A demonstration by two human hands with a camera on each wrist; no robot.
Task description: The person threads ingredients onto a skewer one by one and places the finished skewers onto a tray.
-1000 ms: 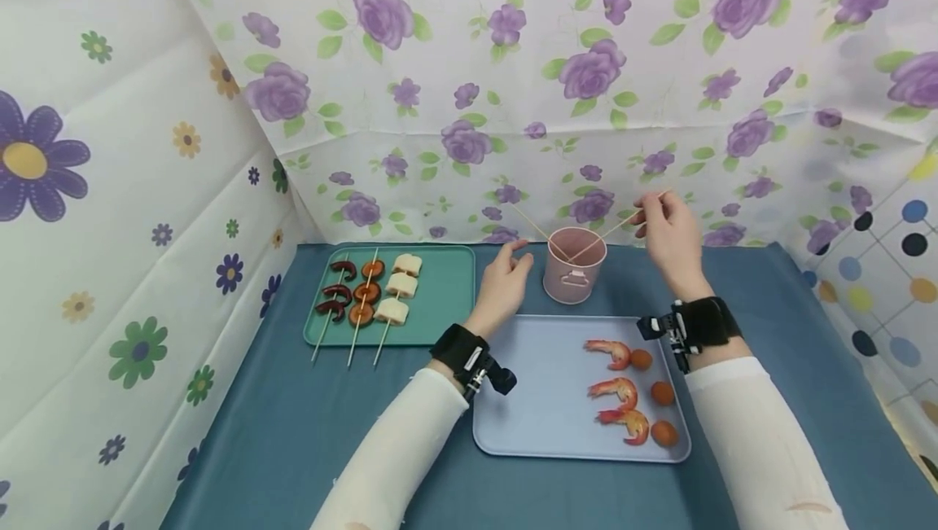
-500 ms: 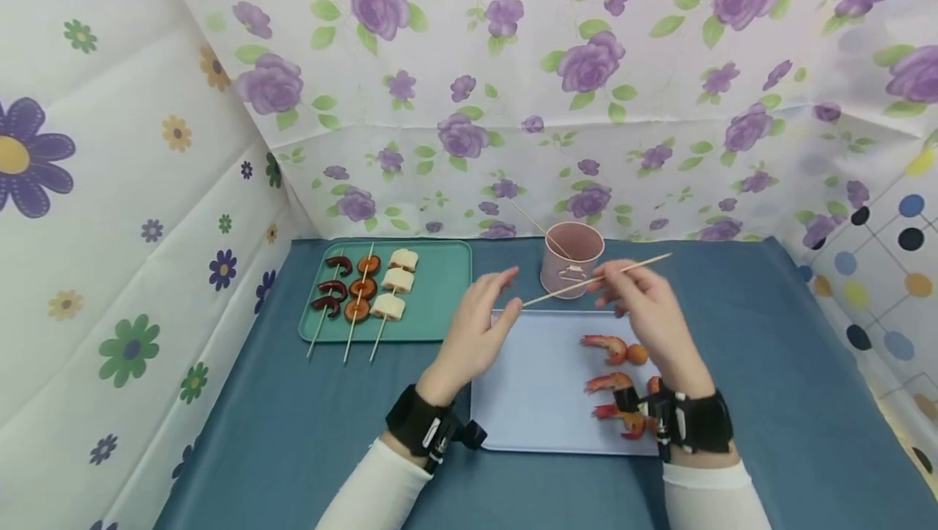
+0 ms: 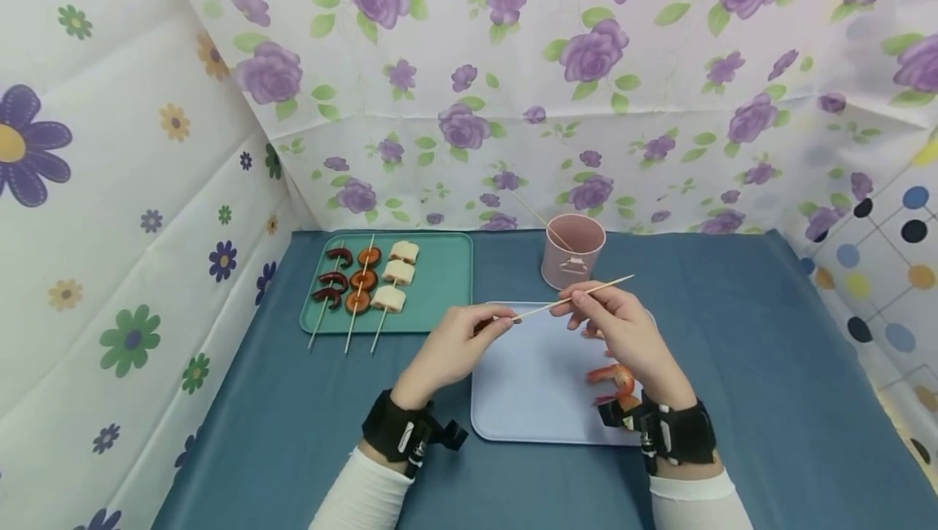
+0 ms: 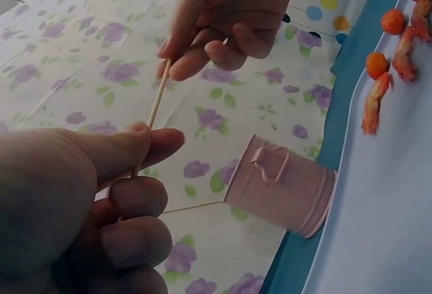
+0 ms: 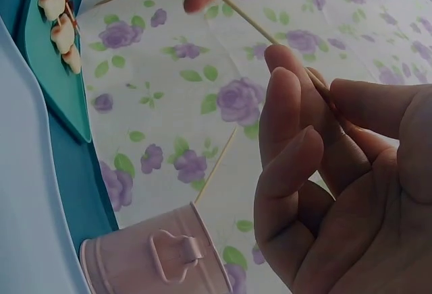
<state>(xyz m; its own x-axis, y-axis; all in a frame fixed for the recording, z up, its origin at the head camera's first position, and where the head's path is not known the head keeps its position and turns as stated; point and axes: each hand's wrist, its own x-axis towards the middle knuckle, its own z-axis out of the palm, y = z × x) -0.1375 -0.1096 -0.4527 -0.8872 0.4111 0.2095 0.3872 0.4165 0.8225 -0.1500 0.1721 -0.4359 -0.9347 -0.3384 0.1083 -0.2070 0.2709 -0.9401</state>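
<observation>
A thin wooden skewer [image 3: 538, 309] is held level above the pale blue tray [image 3: 528, 408], slanting up to the right. My left hand [image 3: 450, 347] pinches its left end between thumb and fingers. Further along, my right hand [image 3: 626, 330] pinches the same skewer, whose other end sticks out past the fingers. In the right wrist view the skewer [image 5: 239, 14] runs between both hands with no food on it. Shrimp [image 3: 621, 377] lie on the tray's right side, partly hidden by my right hand. Several orange balls [image 4: 393, 21] beside them show in the left wrist view.
Behind the tray stands a pink bucket [image 3: 554, 261] with another skewer [image 3: 533, 211] leaning in it. At the left, a green tray [image 3: 449, 273] bears skewers of dark curled pieces [image 3: 335, 279], mushroom-like slices [image 3: 363, 279] and white pieces [image 3: 398, 272]. A flowered cloth hangs behind.
My right hand has drawn one skewer out of the bucket and brought it down over the pale tray. My left hand has moved down and left and now pinches the skewer's end.
</observation>
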